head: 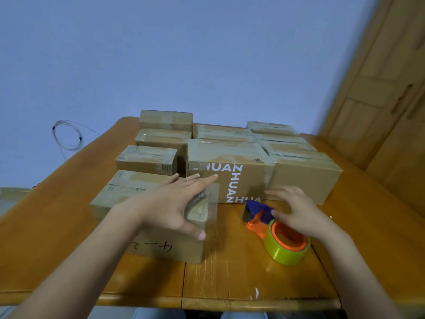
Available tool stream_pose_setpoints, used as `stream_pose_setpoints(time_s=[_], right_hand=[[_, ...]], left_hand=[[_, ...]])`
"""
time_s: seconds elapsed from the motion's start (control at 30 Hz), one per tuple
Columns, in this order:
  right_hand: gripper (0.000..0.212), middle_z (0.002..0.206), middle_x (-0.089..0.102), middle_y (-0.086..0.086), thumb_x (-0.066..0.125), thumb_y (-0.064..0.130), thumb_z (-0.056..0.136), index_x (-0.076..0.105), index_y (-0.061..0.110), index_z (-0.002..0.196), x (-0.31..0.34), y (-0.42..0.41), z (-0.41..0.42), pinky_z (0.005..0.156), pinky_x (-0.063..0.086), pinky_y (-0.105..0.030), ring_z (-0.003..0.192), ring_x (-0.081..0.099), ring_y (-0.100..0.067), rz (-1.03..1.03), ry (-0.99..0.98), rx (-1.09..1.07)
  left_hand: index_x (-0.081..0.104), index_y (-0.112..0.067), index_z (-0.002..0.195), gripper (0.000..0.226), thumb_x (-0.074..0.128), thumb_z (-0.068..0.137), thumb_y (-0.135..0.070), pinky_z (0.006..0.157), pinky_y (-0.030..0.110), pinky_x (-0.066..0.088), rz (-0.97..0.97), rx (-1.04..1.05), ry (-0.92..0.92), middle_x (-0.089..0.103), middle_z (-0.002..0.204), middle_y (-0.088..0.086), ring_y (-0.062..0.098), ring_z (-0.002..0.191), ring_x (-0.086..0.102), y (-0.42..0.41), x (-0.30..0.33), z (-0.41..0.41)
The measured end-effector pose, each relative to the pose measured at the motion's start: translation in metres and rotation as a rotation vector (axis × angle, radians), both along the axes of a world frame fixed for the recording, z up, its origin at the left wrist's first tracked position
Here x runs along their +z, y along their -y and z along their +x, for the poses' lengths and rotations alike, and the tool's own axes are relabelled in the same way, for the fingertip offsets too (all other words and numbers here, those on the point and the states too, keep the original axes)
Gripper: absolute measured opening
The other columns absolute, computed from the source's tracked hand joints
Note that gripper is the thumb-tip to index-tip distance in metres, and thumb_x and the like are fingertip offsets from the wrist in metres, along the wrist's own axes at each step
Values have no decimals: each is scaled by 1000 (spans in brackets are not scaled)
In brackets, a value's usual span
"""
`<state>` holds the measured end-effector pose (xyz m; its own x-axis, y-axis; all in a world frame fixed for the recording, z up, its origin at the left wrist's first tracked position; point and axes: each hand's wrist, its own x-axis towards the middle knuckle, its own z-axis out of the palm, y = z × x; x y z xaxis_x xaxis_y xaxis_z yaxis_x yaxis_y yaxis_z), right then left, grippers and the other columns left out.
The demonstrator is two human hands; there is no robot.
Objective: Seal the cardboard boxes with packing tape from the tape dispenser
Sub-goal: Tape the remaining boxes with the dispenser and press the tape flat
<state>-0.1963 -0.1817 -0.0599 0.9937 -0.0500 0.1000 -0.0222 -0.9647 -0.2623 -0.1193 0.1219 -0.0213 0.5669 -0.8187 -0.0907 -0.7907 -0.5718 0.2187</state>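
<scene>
1. Cable [66, 135] hangs in a loose coil on the blue wall at far left, well apart from the work and out of the way.
2. Boxes fill the back of the wooden table [241, 279] in tight rows, touching one another; clear tape shines across several tops, so I judge these already sealed and parked clear of the working edge.
3. Nearest the person on the left sits the near box [147, 226], pulled forward from the stack, presumably so its end can be reached. Handwritten marks show on its front face, roughly "4-2", though I cannot read them with confidence.
4. The left hand [174, 203] lies flat on that box's right end, fingers straight and spread, thumb down the side. It seems to be smoothing a clear strip over the corner; the strip's free edge looks to stand just off the box.
5. Behind it, the printed box [230, 171] carries white lettering, "ZHUAN" read across and repeated sideways.
6. The tape dispenser [273, 229], orange and blue with a yellow-green roll, rests on the table just right of the near box, cutter end pointing toward the stack.
7. The right hand [296, 210] hovers over its handle, fingers loosely extended, gripping nothing that I can see; contact is unclear.
</scene>
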Motion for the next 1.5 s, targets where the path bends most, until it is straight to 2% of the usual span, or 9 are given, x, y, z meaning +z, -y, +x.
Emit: stream_pose_setpoints(time_s=[0.13,0.33,0.5,0.63,0.73,1.0,1.17,1.33,1.5], right_hand=[[49,141,42,22,50,16,90,47,37,134,3,-69,-9,111,15,-11,136,27,2,410,394,267],[57,142,49,9,38,8,80,56,18,133,-45,-123,1,115,25,-37,139,33,-18,516,618,365],[68,147,41,19,33,4,86,37,41,143,-72,-144,0,113,19,-61,144,24,-14,683,594,272],[92,154,14,30,36,-12,92,6,59,143,-82,-155,-1,118,-4,-47,146,2,-3,689,455,272],[91,151,10,37,35,-11,93,4,58,143,-86,-152,-1,116,-7,-39,146,-1,0,686,436,282],[48,128,61,17,43,19,86,54,35,131,-85,-138,9,106,39,-42,128,49,-13,876,786,135],[47,125,60,13,58,42,80,53,39,127,-58,-135,46,102,40,-33,122,50,-6,1199,607,45],[12,97,71,6,64,21,87,68,26,98,-62,-139,57,85,51,-28,97,64,-13,1269,470,75],[20,81,69,-4,63,2,88,69,20,82,-62,-144,58,77,51,-34,82,64,-18,1234,600,-33]], left_hand=[[-14,-54,144,105,30,59,-97,112,27,24,-240,64,-111,15,157,-20,1,139,22,-8,-6,5],[10,-55,145,88,48,69,-75,113,26,26,-512,157,-452,34,147,-29,-8,135,29,-11,-7,5],[17,-62,137,74,42,67,-70,102,13,28,-531,178,-487,41,139,-33,-18,127,31,-10,-1,2],[17,-68,131,69,43,68,-74,112,27,25,-495,177,-447,40,138,-36,-12,129,31,-10,-3,3],[18,-68,131,69,45,67,-73,115,32,24,-493,184,-448,40,137,-37,-11,130,31,-9,-3,5],[26,-57,138,77,49,66,-71,112,25,26,-534,182,-502,42,135,-39,-16,128,31,-12,-5,6],[27,-58,132,62,53,77,-57,96,6,34,-565,180,-582,43,136,-32,-21,121,36,-11,-3,6],[27,-60,131,63,56,74,-60,98,6,34,-572,182,-574,43,137,-30,-18,122,37,-11,-4,7],[20,-62,135,75,48,67,-75,115,34,25,-507,171,-464,41,139,-32,-6,133,30,-10,-9,12]])
